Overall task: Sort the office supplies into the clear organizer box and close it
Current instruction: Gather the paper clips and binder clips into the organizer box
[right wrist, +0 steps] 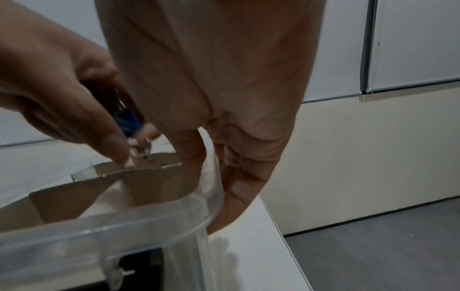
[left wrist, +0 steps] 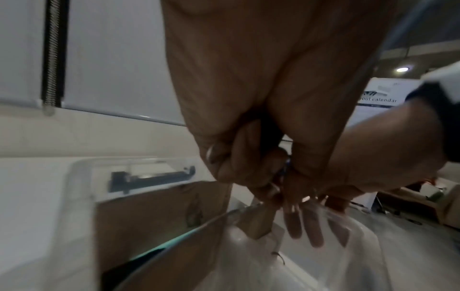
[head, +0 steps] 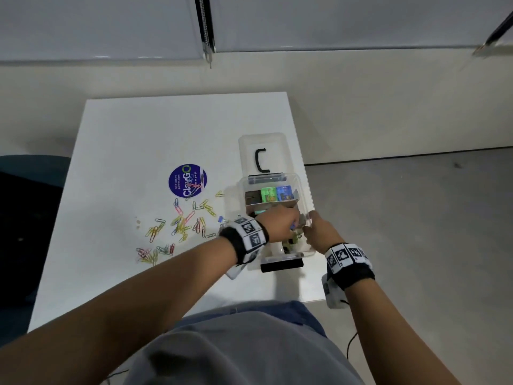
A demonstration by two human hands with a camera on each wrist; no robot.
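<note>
The clear organizer box [head: 306, 202] stands open on the right of the white table, its lid [head: 263, 143] lying flat behind it. Cardboard dividers [left wrist: 161, 212] split it into compartments. My left hand [head: 280, 223] hovers over the near compartment, its curled fingers pinching a small blue binder clip [right wrist: 127, 122]. My right hand [head: 316, 232] grips the box's right wall [right wrist: 211, 196], thumb inside and fingers outside. Several coloured paper clips [head: 180, 223] lie scattered on the table left of the box.
A green packet [head: 268, 193] and a blue one [head: 285, 192] sit in the far compartment. A round purple sticker [head: 188, 180] marks the table. Another blue binder clip [head: 221, 218] lies near the box. The table's right edge [head: 313, 245] runs just past the box.
</note>
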